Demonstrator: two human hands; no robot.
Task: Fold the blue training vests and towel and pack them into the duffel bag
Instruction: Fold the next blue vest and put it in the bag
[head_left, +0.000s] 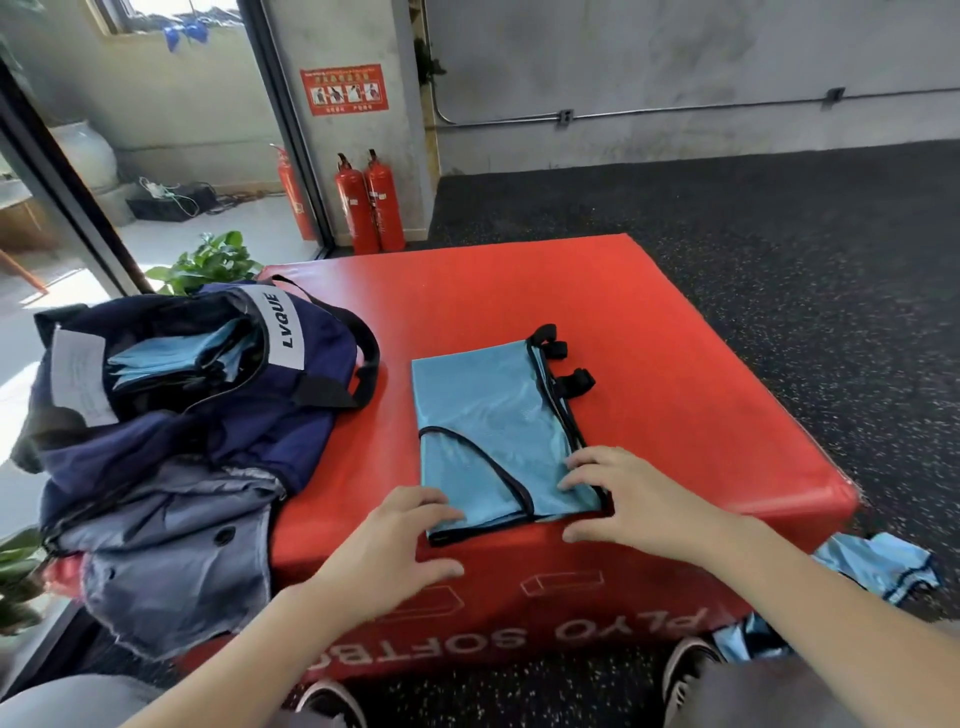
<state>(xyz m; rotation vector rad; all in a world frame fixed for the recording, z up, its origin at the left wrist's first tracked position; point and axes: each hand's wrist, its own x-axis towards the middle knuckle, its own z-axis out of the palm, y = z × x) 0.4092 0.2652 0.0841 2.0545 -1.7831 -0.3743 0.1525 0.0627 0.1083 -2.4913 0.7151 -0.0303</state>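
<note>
Right hand (618, 499) lies flat on the near right corner of the folded blue vest (493, 431), fingers straight and spread across the fabric, thumb stretched along the box's front edge just below the hem. Nothing pinched there, just pressing. Left hand (400, 545) sits at the vest's near left corner, fingertips touching the cloth edge, thumb hanging over the front face of the box; fingers relaxed and open, and whether any fabric is caught under them is hard to tell.

The vest is a neat rectangle with black trim, lying on the near middle of the red plyo box (649, 322). Black strap loops (563, 364) stick out at its far right corner.

To the left, the navy duffel bag (291, 395) slumps over the box's left edge, mouth open, with blue folded pieces (171, 353) already inside; how many, the shadow hides. A grey lining flap (171, 551) spills down the near side.

More blue fabric (883, 564) lies on the floor to the right, partly cut off by the right forearm. Two red extinguishers (369, 202) stand against the far wall. The box lettering reads upside down and is partly blocked by the arms.
</note>
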